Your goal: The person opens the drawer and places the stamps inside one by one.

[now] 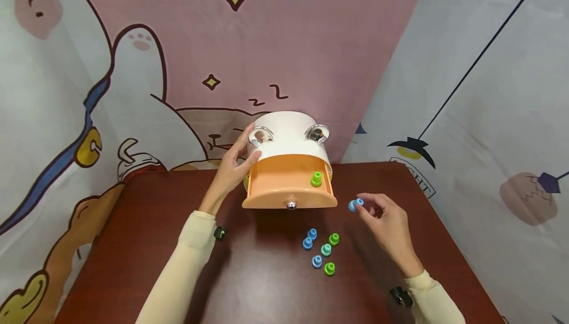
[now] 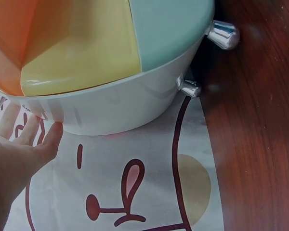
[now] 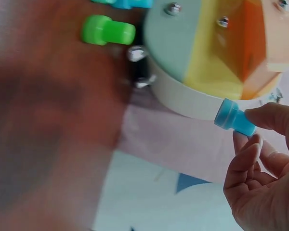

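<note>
A small white rounded cabinet (image 1: pixel 286 134) stands at the back of the table with its orange drawer (image 1: pixel 275 178) pulled out. One green peg (image 1: pixel 316 180) stands inside the drawer on the right. My left hand (image 1: pixel 229 170) rests against the cabinet's left side, and its fairly straight fingers touch the white wall (image 2: pixel 115 113) in the left wrist view. My right hand (image 1: pixel 391 222) pinches a blue peg (image 3: pixel 235 118) between thumb and fingers, above the table to the right of the drawer. Part of that peg is hidden by the fingertips.
Several pegs stand on the dark wooden table (image 1: pixel 262 284) in front of the drawer: blue pegs (image 1: pixel 317 262), green pegs (image 1: pixel 329 268) and a teal peg (image 1: pixel 326 250). A silver knob (image 1: pixel 291 205) sticks out from the drawer front. A cartoon-printed cloth (image 1: pixel 311 42) hangs behind.
</note>
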A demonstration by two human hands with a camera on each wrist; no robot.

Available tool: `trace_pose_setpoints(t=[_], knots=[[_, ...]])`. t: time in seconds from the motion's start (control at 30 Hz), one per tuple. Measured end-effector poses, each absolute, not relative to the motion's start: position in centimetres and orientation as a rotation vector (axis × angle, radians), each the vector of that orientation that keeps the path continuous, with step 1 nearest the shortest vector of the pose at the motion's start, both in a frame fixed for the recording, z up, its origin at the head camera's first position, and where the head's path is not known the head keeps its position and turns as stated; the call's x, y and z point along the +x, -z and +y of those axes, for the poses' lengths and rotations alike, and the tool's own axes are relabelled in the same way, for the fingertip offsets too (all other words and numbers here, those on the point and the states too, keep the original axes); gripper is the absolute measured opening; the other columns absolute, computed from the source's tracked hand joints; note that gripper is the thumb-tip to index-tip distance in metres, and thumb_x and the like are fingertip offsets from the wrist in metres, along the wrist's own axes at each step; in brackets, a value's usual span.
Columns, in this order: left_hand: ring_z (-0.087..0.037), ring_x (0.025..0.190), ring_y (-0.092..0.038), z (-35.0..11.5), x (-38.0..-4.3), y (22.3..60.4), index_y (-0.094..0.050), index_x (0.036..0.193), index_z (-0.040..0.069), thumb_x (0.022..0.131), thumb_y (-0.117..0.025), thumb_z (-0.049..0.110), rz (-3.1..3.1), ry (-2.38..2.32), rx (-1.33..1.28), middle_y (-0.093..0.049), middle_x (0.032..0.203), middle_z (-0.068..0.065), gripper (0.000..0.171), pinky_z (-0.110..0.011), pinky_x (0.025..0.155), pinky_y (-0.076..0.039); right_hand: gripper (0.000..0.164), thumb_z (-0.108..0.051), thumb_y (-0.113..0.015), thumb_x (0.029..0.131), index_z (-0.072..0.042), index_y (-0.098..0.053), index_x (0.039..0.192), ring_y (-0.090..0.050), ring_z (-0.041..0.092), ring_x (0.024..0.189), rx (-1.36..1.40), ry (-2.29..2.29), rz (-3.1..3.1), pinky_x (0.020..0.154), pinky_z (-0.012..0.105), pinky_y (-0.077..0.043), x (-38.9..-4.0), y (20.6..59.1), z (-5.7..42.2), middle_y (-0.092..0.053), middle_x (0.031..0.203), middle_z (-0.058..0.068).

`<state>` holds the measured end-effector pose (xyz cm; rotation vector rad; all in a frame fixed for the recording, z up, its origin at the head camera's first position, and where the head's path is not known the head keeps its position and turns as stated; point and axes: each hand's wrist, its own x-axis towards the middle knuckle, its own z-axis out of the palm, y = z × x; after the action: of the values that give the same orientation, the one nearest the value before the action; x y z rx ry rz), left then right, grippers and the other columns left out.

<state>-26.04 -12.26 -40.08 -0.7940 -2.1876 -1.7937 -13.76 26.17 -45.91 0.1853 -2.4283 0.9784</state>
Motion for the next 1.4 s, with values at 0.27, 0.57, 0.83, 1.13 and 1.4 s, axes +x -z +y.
trace_pose_setpoints(t=[0.27, 0.57, 0.83, 1.13, 1.4], knots=[[-0.032, 0.160, -0.033, -12.1, -26.1, 40.1, -0.035, 0.172, 0.009, 0.107, -0.064, 0.003, -2.188, 1.788, -0.791, -0.034, 0.175, -0.011, 0.071, -0.062, 0.125, -0.030, 0.025, -0.004, -0.087, 0.094, -0.002, -0.080, 0.118, -0.051, 0.016, 0.071, 0.240, -0.995, -2.383, 0.057, 0.016, -0.039, -14.9, 42.1, 25.4, -0.057, 0.085, 0.004], [-0.033, 0.159, -0.033, -12.1, -26.3, 40.0, -0.035, 0.172, 0.009, 0.107, -0.064, 0.003, -2.181, 1.788, -0.810, -0.034, 0.176, -0.011, 0.071, -0.062, 0.125, -0.030, 0.026, -0.012, -0.086, 0.097, -0.004, -0.081, 0.121, -0.051, 0.017, 0.073, 0.263, -0.977, -2.393, 0.058, 0.021, -0.039, -16.1, 38.7, 24.4, -0.057, 0.084, 0.002], [-0.022, 0.158, -0.035, -12.5, -28.8, 43.2, -0.035, 0.173, 0.026, 0.108, -0.066, 0.010, -2.154, 1.761, -0.830, -0.035, 0.175, 0.004, 0.074, -0.060, 0.125, -0.032, 0.022, -0.014, -0.087, 0.096, -0.010, -0.084, 0.118, -0.051, 0.018, 0.072, 0.342, -1.040, -2.384, 0.057, 0.019, -0.037, -16.9, 37.1, 22.4, -0.056, 0.081, 0.002], [-0.034, 0.159, -0.032, -12.2, -26.8, 41.1, -0.033, 0.172, 0.008, 0.107, -0.063, 0.001, -2.158, 1.802, -0.820, -0.033, 0.176, -0.014, 0.072, -0.067, 0.124, -0.028, 0.022, -0.009, -0.088, 0.094, -0.008, -0.082, 0.116, -0.053, 0.018, 0.071, 0.468, -1.083, -2.430, 0.055, 0.022, -0.038, -18.1, 36.9, 20.2, -0.056, 0.081, 0.002], [-0.034, 0.159, -0.034, -12.2, -26.2, 40.4, -0.035, 0.172, 0.011, 0.106, -0.064, 0.004, -2.161, 1.825, -0.811, -0.035, 0.175, -0.013, 0.072, -0.067, 0.125, -0.028, 0.019, -0.013, -0.090, 0.093, -0.009, -0.084, 0.111, -0.051, 0.021, 0.067, 0.518, -1.167, -2.493, 0.055, 0.027, -0.037, -19.0, 36.8, 18.3, -0.057, 0.079, 0.003]])
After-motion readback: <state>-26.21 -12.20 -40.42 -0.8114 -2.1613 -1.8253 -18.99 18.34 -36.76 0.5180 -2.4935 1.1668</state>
